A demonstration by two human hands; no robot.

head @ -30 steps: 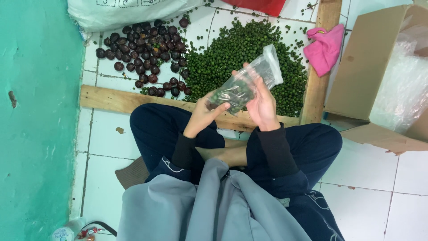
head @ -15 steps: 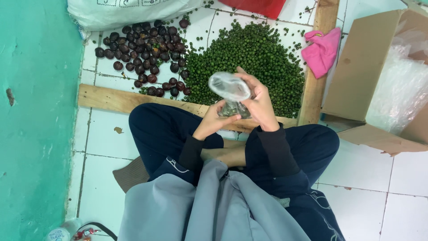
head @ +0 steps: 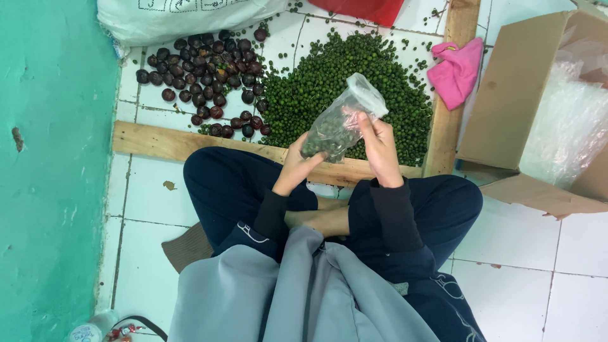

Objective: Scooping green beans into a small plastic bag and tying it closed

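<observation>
The clear bag (head: 341,123) now tilts with its twisted top up and to the right; before, it stood puffed open. The left hand (head: 297,166) cups its bottom, and the right hand (head: 378,140) has its grip pinched on the side. Behind sit green berries (head: 345,82), dark round fruits (head: 206,76), a pink cloth (head: 457,71) and a brown cardboard box (head: 519,101).

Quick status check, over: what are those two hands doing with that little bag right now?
Left hand cups the clear plastic bag from below; right hand grips its side. Bag holds small green berries. Nothing between hands and bag.
</observation>
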